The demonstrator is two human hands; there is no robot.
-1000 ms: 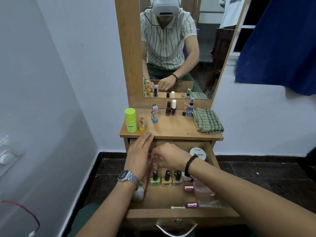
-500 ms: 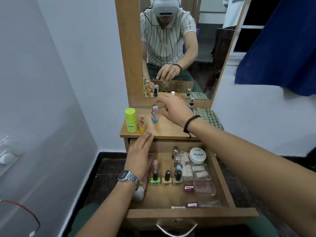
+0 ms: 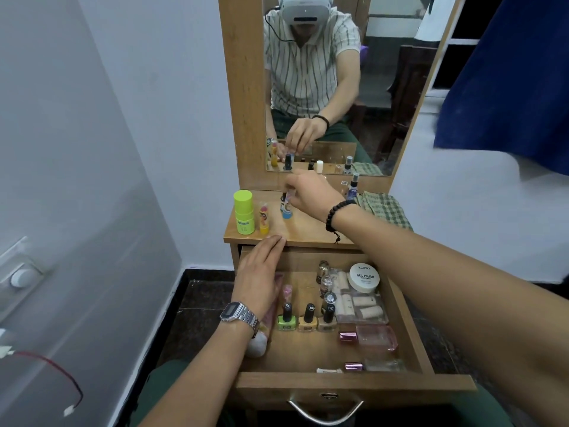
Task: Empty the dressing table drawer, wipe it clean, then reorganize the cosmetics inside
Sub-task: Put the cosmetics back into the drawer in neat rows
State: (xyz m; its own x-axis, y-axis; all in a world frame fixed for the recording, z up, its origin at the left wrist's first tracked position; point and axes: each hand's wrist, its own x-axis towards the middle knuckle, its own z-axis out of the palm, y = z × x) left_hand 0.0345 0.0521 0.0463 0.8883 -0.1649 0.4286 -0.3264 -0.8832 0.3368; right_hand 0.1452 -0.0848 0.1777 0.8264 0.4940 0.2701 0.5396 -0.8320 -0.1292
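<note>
The wooden drawer (image 3: pixel 354 385) is pulled out below the dressing table top (image 3: pixel 308 229). Inside stand three nail polish bottles (image 3: pixel 308 318), a white nail polish remover tub (image 3: pixel 365 277), a pink perfume bottle (image 3: pixel 374 337) and small vials. My right hand (image 3: pixel 311 192) reaches over the table top and pinches the cap of a small blue-based tube (image 3: pixel 287 211), which stands upright. My left hand (image 3: pixel 258 272) lies flat with fingers straight at the drawer's left side, resting over a pink tube (image 3: pixel 268 322).
A lime green stick (image 3: pixel 244 212) and a yellow lip balm (image 3: pixel 264 221) stand at the table's left. A spray bottle (image 3: pixel 354 184) and a green checked cloth (image 3: pixel 385 208) are at its right. The mirror (image 3: pixel 338 87) rises behind. A wall is close on the left.
My right hand left the drawer, rose to the table top, then swung left onto the small blue-based tube. The left hand has stayed in place.
</note>
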